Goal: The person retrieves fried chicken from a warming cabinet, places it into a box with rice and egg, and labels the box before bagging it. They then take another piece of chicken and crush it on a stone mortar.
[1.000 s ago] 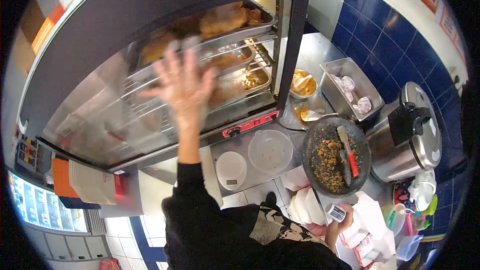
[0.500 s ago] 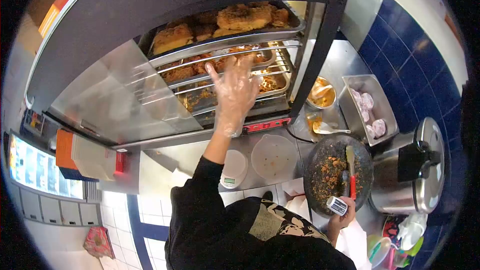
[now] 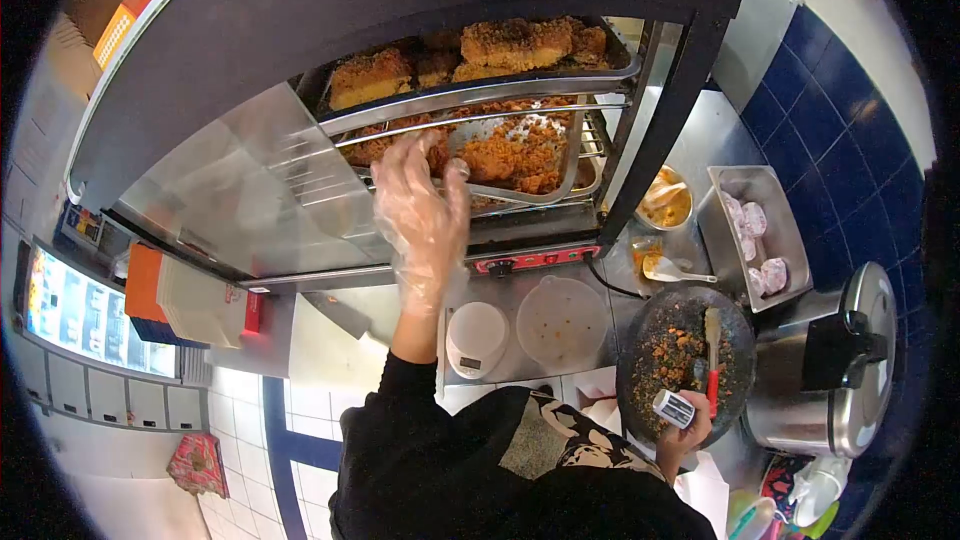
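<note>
My left hand (image 3: 425, 215), in a clear plastic glove, is at the front edge of a metal tray (image 3: 535, 198) in the heated display cabinet. Its fingers curl at the rim, and the tray sticks out, tilted, with orange-brown crumbly food (image 3: 515, 155) in it. On the shelf above, another tray holds thick browned slabs of food (image 3: 520, 45). Low on the right, my bare right hand (image 3: 688, 433) is closed around a small white container with a black label (image 3: 673, 408). Beside it, a red-handled utensil (image 3: 713, 380) lies in a dark round pan (image 3: 650, 340) with brown crumbs.
On the counter are a white scale (image 3: 477, 338), a round translucent lid (image 3: 565, 325) and a knife (image 3: 340, 314). To the right stand a bowl of sauce (image 3: 667, 202), a steel pan with pink-and-white pieces (image 3: 795, 275) and a large steel pot (image 3: 800, 410). A sliding glass panel (image 3: 230, 200) covers the cabinet's left part.
My left hand has moved left and down onto the tray's edge, its fingers curling. The middle tray has come outward and tilted, showing more crumbly food. My right hand still holds the container.
</note>
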Available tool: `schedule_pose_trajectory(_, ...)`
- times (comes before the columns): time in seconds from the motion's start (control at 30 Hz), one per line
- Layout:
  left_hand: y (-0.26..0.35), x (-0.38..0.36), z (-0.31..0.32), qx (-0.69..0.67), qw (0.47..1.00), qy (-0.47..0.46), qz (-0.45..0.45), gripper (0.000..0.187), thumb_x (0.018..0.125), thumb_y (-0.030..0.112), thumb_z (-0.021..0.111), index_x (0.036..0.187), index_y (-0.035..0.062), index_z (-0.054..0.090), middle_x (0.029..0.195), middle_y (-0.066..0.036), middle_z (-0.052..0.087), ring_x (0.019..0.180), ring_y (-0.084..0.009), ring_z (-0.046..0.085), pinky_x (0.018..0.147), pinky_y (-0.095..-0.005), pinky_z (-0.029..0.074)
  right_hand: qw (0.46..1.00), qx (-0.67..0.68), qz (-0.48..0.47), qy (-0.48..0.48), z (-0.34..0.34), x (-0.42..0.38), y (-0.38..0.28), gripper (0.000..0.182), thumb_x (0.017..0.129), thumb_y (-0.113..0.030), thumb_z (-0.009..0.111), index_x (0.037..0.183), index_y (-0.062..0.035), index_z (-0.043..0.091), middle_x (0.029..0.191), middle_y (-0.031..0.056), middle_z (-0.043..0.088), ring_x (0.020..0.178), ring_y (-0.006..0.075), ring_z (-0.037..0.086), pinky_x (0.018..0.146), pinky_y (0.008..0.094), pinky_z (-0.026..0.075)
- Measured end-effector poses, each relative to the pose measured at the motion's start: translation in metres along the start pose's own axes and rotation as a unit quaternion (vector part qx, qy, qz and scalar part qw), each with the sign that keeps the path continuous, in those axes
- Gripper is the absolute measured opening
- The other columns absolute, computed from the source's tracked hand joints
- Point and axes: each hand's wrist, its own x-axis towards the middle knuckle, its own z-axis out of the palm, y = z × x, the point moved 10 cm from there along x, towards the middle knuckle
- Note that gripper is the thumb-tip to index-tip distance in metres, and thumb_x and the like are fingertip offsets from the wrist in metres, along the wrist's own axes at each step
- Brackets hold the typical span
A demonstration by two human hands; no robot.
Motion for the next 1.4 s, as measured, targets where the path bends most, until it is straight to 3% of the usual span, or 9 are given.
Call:
schedule_pose_trajectory(0.4,-0.096,-0.003,0.020,0.059,0.980,-0.120,-0.145,0.057,0.090,0.034,0.046,0.127,-0.0081,0.035,0.130,-0.027,0.036,0.121,-0.0455,0.033,0.102,-0.0553,0.025,0.998,-0.036,-0.039,0.038,-0.011,0.006,0.007,0.019,0.079,-0.016,0.055,0.083,0.0025,0.056,0.073,0.0093,0.057,0.064,0.0169,0.055,0.060,0.0257,0.043)
schedule_pose_trajectory(0.53,-0.076,0.008,0.019,0.235,0.960,-0.074,0.129,0.036,0.090,0.028,0.044,0.109,-0.0006,0.056,0.094,-0.025,0.058,0.088,-0.0390,0.056,0.079,-0.0493,0.041,0.999,-0.019,0.007,0.034,-0.013,0.009,0.009,0.015,0.076,-0.009,0.051,0.084,0.0027,0.056,0.074,0.0085,0.057,0.066,0.0152,0.055,0.061,0.0237,0.043)
schedule_pose_trajectory(0.57,-0.128,0.013,0.053,0.281,0.904,-0.305,-0.109,0.041,0.088,0.034,0.045,0.115,0.0051,0.055,0.104,-0.024,0.058,0.094,-0.0396,0.056,0.084,-0.0465,0.041,0.999,-0.014,0.011,0.037,-0.013,0.010,0.010,0.014,0.077,-0.009,0.051,0.084,0.0028,0.056,0.074,0.0085,0.057,0.066,0.0150,0.055,0.061,0.0235,0.043)
schedule_pose_trajectory(0.67,-0.164,0.003,0.046,0.127,0.851,-0.297,-0.413,0.047,0.086,0.043,0.046,0.119,0.0107,0.054,0.118,-0.021,0.053,0.103,-0.0389,0.054,0.090,-0.0443,0.041,0.999,-0.007,0.010,0.038,-0.009,0.014,0.013,0.013,0.077,-0.008,0.050,0.083,0.0029,0.055,0.076,0.0086,0.057,0.066,0.0148,0.054,0.061,0.0235,0.043)
schedule_pose_trajectory(0.9,-0.156,0.026,0.047,0.191,0.950,-0.146,-0.200,0.050,0.076,0.046,0.063,0.108,0.0075,0.059,0.110,-0.020,0.058,0.110,-0.0339,0.050,0.098,-0.0416,0.037,1.000,0.009,0.007,-0.002,0.005,0.017,0.013,0.014,0.076,-0.009,0.052,0.083,0.0031,0.055,0.074,0.0088,0.056,0.065,0.0154,0.054,0.060,0.0246,0.042)
schedule_pose_trajectory(1.03,-0.125,0.021,0.031,0.074,0.910,-0.274,-0.302,0.051,0.071,0.043,0.069,0.103,0.0042,0.060,0.106,-0.021,0.059,0.101,-0.0353,0.055,0.087,-0.0443,0.042,1.000,0.010,-0.028,0.002,0.012,0.021,-0.004,0.013,0.075,-0.006,0.051,0.082,0.0039,0.055,0.074,0.0090,0.056,0.064,0.0155,0.054,0.059,0.0245,0.042)
schedule_pose_trajectory(1.1,-0.115,0.027,0.010,0.056,0.985,-0.042,-0.155,0.048,0.069,0.036,0.073,0.098,0.0000,0.061,0.096,-0.022,0.062,0.085,-0.0364,0.059,0.074,-0.0443,0.045,0.999,0.003,-0.042,0.006,0.013,0.018,-0.010,0.013,0.074,-0.005,0.050,0.082,0.0042,0.056,0.074,0.0092,0.057,0.063,0.0157,0.054,0.060,0.0245,0.043)
schedule_pose_trajectory(1.27,-0.120,0.009,0.001,-0.192,0.940,0.099,-0.265,0.041,0.069,0.025,0.075,0.092,-0.0039,0.058,0.087,-0.019,0.062,0.076,-0.0356,0.060,0.070,-0.0413,0.047,0.998,-0.001,-0.058,-0.001,0.022,0.009,-0.027,0.014,0.071,-0.001,0.047,0.081,0.0043,0.056,0.073,0.0104,0.057,0.065,0.0159,0.056,0.061,0.0247,0.044)
schedule_pose_trajectory(1.4,-0.155,-0.007,0.053,0.122,0.951,-0.046,-0.279,0.048,0.083,0.036,0.060,0.112,-0.0009,0.053,0.104,-0.019,0.060,0.088,-0.0282,0.060,0.071,-0.0372,0.049,1.000,-0.002,-0.008,0.021,0.023,-0.007,-0.037,0.016,0.070,-0.001,0.047,0.083,0.0046,0.056,0.076,0.0101,0.058,0.069,0.0155,0.056,0.065,0.0246,0.044)
